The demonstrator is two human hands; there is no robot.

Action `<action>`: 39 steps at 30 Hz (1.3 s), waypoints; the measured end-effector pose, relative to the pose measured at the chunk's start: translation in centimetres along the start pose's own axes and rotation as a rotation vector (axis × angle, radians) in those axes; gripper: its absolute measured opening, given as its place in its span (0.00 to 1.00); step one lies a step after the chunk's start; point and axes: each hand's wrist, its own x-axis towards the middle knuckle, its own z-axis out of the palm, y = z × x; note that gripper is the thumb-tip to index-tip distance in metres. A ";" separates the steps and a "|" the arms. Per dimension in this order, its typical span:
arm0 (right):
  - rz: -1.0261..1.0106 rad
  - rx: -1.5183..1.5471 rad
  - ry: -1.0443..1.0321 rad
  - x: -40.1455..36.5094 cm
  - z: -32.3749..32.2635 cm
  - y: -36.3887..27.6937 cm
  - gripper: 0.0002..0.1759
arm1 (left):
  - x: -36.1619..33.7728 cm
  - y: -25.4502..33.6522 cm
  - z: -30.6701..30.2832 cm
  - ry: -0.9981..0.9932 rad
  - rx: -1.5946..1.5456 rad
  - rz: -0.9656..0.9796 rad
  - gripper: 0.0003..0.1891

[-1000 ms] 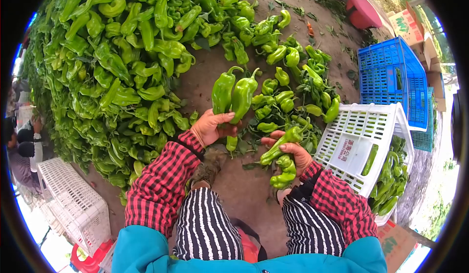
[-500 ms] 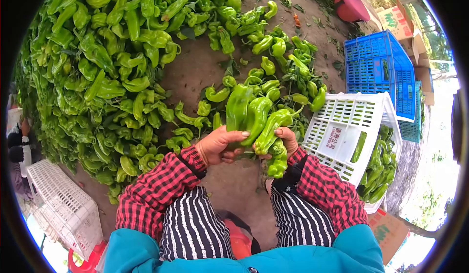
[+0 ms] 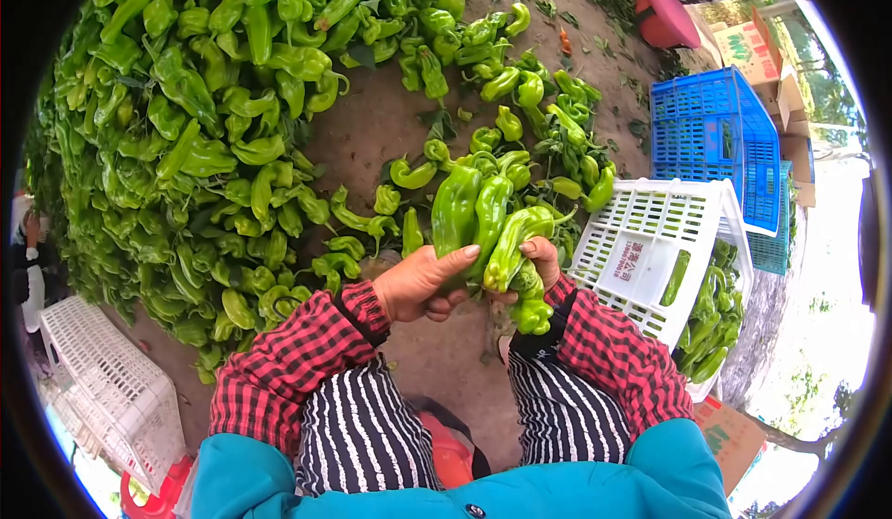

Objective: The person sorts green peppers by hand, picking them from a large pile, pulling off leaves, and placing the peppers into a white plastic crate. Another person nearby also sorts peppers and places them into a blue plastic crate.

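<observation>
In the head view, my left hand (image 3: 418, 282) is closed around two long green peppers (image 3: 457, 208), its thumb lying across their lower ends. Close beside it, my right hand (image 3: 542, 261) grips a curled light-green pepper (image 3: 517, 240) and a smaller wrinkled pepper (image 3: 531, 307) that hangs below. The peppers in both hands nearly touch. Part of the fingers is hidden behind them. Loose green peppers (image 3: 413, 173) lie on the ground just beyond my hands.
A large heap of green peppers (image 3: 186, 166) fills the left. On the right, a tilted white crate (image 3: 641, 240) holds peppers, with a blue crate (image 3: 711, 138) behind it. Another white crate (image 3: 116, 389) stands lower left. Cardboard boxes (image 3: 748, 50) and a red stool (image 3: 664, 17) are at upper right.
The view has shifted slightly. My left thumb has slid a little up along the peppers, and the two peppers in that hand sit closer together. The right hand keeps its grip.
</observation>
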 end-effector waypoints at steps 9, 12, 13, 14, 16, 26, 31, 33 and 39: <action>0.094 0.205 -0.236 -0.3 -1.6 -0.4 0.27 | -1.8 1.2 2.1 0.078 0.456 0.091 0.26; 0.141 0.177 -0.280 -0.3 -1.6 -0.8 0.27 | -1.9 1.4 2.2 0.122 0.556 0.117 0.28; 0.139 0.176 -0.279 -0.5 -1.6 -0.9 0.27 | -1.8 1.3 1.9 0.105 0.617 0.126 0.28; 0.114 0.171 -0.249 -0.6 -1.6 -0.9 0.27 | -1.6 1.3 1.8 0.087 0.679 0.136 0.29; 0.085 0.166 -0.218 -1.0 -1.6 -1.2 0.27 | -1.4 1.1 2.2 0.219 0.831 0.317 0.29; 0.043 -0.266 0.032 -2.1 2.8 -1.7 0.44 | 0.9 0.0 0.6 0.144 0.432 0.691 0.48; 0.036 -0.750 0.133 -5.0 6.8 -2.5 0.37 | 0.0 0.0 0.1 0.001 0.333 0.524 0.52; -0.050 -0.847 0.307 -6.4 8.4 -4.2 0.26 | -0.9 0.3 0.4 -0.069 0.252 0.444 0.50; -0.962 -0.263 0.270 -17.5 7.8 -21.0 0.26 | -0.5 -0.4 0.2 -0.113 0.118 0.354 0.46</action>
